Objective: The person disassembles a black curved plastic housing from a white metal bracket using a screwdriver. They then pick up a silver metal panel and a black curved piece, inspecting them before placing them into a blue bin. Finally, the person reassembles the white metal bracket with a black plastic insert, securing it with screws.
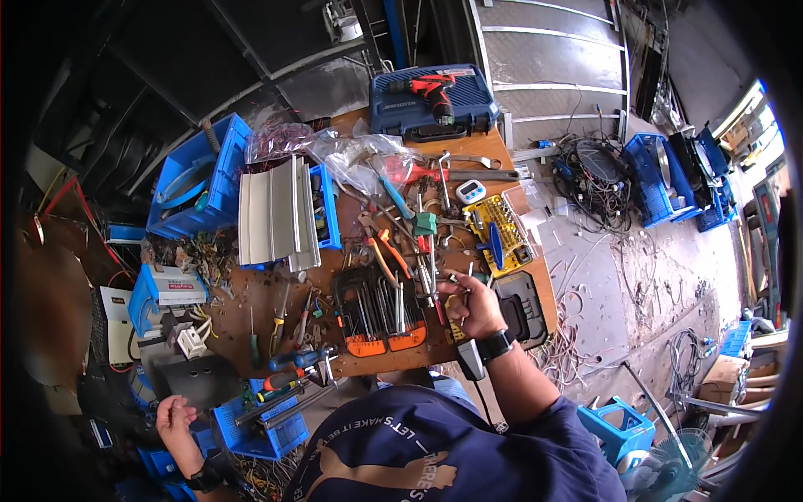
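Observation:
My right hand (478, 311) is over the near right part of the wooden workbench, its fingers bent together. A thin rod-like piece shows at the fingertips, too small to name. Below the hand lies an open black tool case (522, 308); just beyond is a yellow bit set (500, 234) with a blue handle across it. Left of the hand are hex keys (400, 308) in an orange-and-black holder (365, 345). My left hand (176, 415) is low at the left, its fingers loosely bent and apart, with nothing visible in them. A dark plate with holes (197, 380) is beside its fingertips.
Orange-handled pliers (393, 253), wrenches and a small white timer (471, 192) lie on the bench. A red drill (437, 90) rests on a blue case (389, 109) at the back. Blue crates (180, 219) stand left; tangled cables (590, 180) cover the floor at right.

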Demonstrator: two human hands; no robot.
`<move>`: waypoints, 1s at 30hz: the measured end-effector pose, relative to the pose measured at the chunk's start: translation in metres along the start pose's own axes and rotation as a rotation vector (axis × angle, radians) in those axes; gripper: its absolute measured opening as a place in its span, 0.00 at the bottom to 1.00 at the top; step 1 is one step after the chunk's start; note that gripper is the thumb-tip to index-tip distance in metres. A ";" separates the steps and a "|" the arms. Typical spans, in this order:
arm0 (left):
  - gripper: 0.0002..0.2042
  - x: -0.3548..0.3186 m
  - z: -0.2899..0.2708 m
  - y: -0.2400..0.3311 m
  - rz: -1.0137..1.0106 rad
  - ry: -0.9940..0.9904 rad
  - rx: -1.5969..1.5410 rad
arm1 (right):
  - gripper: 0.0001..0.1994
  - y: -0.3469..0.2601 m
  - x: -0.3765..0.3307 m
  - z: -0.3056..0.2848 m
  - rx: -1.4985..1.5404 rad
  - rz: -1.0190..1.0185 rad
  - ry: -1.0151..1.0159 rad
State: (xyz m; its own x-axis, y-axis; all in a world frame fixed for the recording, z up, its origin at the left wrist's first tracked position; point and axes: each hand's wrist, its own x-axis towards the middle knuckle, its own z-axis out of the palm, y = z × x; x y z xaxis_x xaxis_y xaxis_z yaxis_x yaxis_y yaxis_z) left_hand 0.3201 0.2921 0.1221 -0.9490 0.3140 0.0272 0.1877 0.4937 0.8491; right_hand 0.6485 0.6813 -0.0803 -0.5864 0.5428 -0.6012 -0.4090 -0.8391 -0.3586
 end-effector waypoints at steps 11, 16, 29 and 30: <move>0.07 -0.014 0.044 0.047 0.163 -0.171 -0.098 | 0.09 0.032 -0.034 0.004 -0.094 0.090 0.126; 0.13 -0.028 0.098 0.117 0.307 -0.676 -0.051 | 0.13 0.034 -0.070 0.061 -0.341 0.063 -0.211; 0.11 -0.074 0.192 0.163 0.818 -0.785 0.069 | 0.12 0.050 -0.116 0.132 -0.109 0.142 -0.720; 0.11 -0.075 0.194 0.160 0.802 -0.776 0.062 | 0.12 0.048 -0.119 0.132 -0.128 0.130 -0.710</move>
State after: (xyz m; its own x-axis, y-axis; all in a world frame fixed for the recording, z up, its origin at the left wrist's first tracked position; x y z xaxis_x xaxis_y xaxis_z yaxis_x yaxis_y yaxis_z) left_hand 0.4703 0.5047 0.1539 -0.1363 0.9702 0.2004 0.7075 -0.0463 0.7052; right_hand 0.6061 0.5817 0.0684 -0.9543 0.2942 -0.0523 -0.2458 -0.8725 -0.4223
